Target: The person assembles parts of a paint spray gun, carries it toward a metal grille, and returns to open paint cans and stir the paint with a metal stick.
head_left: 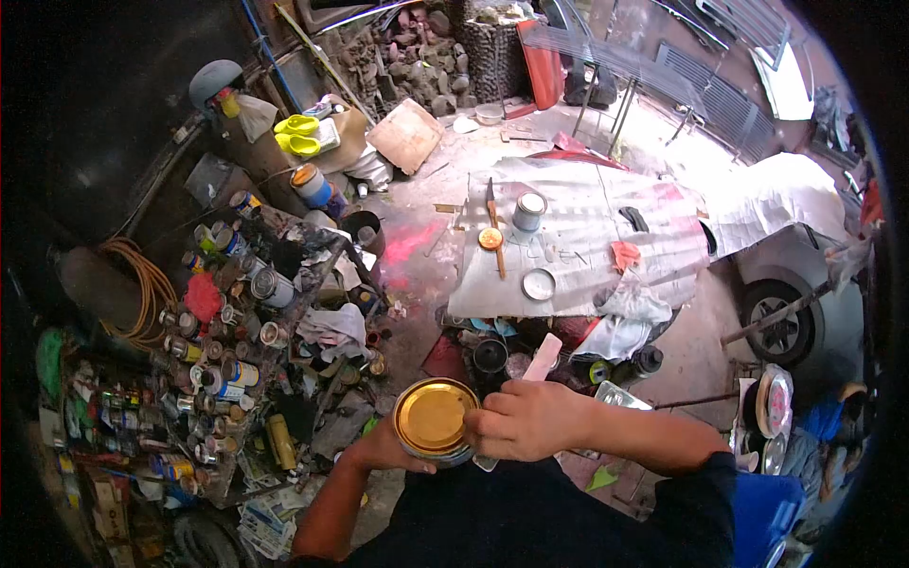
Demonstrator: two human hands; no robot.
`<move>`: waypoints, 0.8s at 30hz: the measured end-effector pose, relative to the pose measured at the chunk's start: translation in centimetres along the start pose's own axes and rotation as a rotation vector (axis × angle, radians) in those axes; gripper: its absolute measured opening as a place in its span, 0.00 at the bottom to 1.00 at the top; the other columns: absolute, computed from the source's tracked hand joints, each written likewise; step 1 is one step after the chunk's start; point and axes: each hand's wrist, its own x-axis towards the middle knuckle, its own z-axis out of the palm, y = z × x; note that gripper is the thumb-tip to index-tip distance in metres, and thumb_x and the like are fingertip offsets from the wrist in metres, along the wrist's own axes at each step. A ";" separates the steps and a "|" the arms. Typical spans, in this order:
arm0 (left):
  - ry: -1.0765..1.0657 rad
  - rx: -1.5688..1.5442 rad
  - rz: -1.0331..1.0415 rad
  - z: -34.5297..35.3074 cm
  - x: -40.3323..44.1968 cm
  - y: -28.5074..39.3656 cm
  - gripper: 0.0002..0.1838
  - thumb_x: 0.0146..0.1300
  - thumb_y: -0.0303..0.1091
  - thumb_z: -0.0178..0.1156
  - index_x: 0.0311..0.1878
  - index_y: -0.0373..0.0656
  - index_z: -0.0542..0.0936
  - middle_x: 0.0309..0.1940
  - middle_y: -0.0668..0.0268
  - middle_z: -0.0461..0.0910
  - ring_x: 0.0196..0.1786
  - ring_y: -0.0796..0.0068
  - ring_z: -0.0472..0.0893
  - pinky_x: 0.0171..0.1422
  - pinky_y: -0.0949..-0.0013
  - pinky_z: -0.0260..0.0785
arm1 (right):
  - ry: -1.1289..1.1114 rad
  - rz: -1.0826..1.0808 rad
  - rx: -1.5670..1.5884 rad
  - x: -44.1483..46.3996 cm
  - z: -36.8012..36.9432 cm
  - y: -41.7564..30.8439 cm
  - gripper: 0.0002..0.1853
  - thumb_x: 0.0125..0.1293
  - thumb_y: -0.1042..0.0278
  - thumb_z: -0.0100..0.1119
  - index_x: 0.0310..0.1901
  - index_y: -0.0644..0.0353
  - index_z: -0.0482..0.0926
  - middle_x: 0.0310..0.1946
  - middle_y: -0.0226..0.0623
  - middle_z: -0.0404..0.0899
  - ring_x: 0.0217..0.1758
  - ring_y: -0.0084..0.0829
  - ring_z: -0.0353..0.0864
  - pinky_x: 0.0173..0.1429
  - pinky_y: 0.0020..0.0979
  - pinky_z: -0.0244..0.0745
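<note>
Low in the frame's centre I saw the left hand [381, 447] clasping a gold-lidded can [434, 418] and the right hand [532, 417], its grip closed around a pink tool [543, 359].

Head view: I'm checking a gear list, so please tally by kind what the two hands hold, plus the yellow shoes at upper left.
Gold-topped can, in the left hand: 1
Pink-ended tool, in the right hand: 1
Yellow shoes: 2
Total: 4
</note>
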 end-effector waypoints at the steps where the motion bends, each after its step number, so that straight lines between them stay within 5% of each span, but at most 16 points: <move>1: -0.017 0.006 -0.008 -0.1 0.0 0.0 0.57 0.37 0.33 0.88 0.73 0.40 0.66 0.67 0.63 0.75 0.70 0.69 0.74 0.77 0.59 0.64 | 0.009 -0.017 -0.008 0.4 -0.8 0.3 0.14 0.60 0.60 0.59 0.44 0.57 0.77 0.42 0.35 0.74 0.37 0.30 0.80 0.38 0.34 0.77; 9: 0.003 0.341 0.156 1.0 1.5 1.9 0.67 0.35 0.40 0.88 0.79 0.45 0.56 0.74 0.60 0.65 0.76 0.63 0.67 0.80 0.56 0.57 | -0.301 0.277 0.259 2.5 -6.1 3.7 0.14 0.65 0.69 0.57 0.51 0.58 0.73 0.53 0.41 0.76 0.43 0.43 0.84 0.44 0.42 0.81; 13: 0.045 0.540 0.214 1.0 2.9 -1.2 0.70 0.35 0.45 0.88 0.80 0.47 0.53 0.78 0.55 0.61 0.79 0.57 0.63 0.82 0.52 0.54 | -0.157 0.412 0.510 1.9 -5.0 5.7 0.09 0.72 0.66 0.53 0.47 0.61 0.72 0.42 0.46 0.77 0.41 0.56 0.83 0.43 0.50 0.78; 17: 0.150 0.596 0.184 1.3 3.2 -2.2 0.70 0.35 0.47 0.88 0.79 0.48 0.51 0.78 0.52 0.60 0.80 0.46 0.60 0.85 0.45 0.45 | 0.035 0.724 0.887 0.0 -2.3 7.3 0.11 0.78 0.62 0.50 0.47 0.63 0.71 0.38 0.39 0.77 0.37 0.40 0.82 0.42 0.43 0.77; 18: 0.186 0.627 0.260 1.4 3.6 -2.5 0.69 0.36 0.47 0.87 0.78 0.48 0.52 0.77 0.52 0.60 0.80 0.46 0.60 0.85 0.43 0.44 | 0.086 0.877 0.976 -0.7 -2.0 7.6 0.11 0.78 0.61 0.52 0.46 0.62 0.73 0.31 0.32 0.74 0.30 0.29 0.75 0.36 0.34 0.72; 24: 0.489 0.755 0.436 2.2 5.6 -3.7 0.62 0.38 0.43 0.87 0.74 0.48 0.56 0.75 0.52 0.63 0.79 0.45 0.62 0.83 0.33 0.40 | 0.589 1.387 1.408 -6.3 0.3 10.7 0.07 0.74 0.63 0.56 0.44 0.56 0.75 0.19 0.22 0.68 0.18 0.18 0.64 0.25 0.24 0.58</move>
